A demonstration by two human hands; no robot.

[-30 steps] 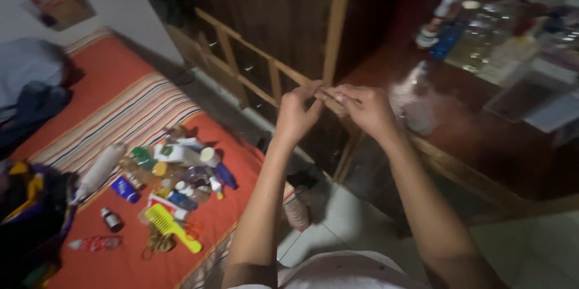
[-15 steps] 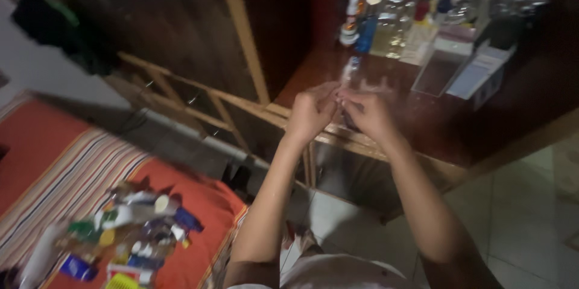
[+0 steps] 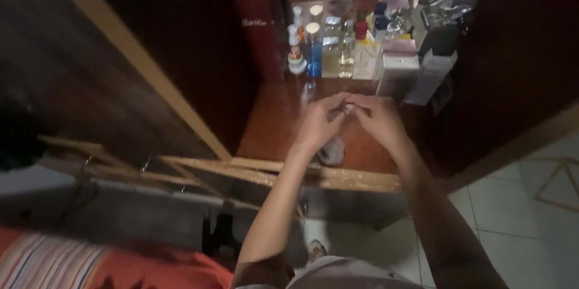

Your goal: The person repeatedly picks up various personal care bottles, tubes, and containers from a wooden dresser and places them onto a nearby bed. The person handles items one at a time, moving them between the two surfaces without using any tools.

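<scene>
Fingertips of left hand point(image 3: 322, 121) and right hand point(image 3: 377, 119) pinch something too small to identify.

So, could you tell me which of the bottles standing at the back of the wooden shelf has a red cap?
The bottle toward the right of the row, just right of the clear glass bottle; the caps around it look white or blue.

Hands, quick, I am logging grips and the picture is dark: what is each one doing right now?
Left hand: fingers curled, fingertips meeting the right hand's; what it pinches cannot be told.
Right hand: curled the same way, contents cannot be told.
</scene>
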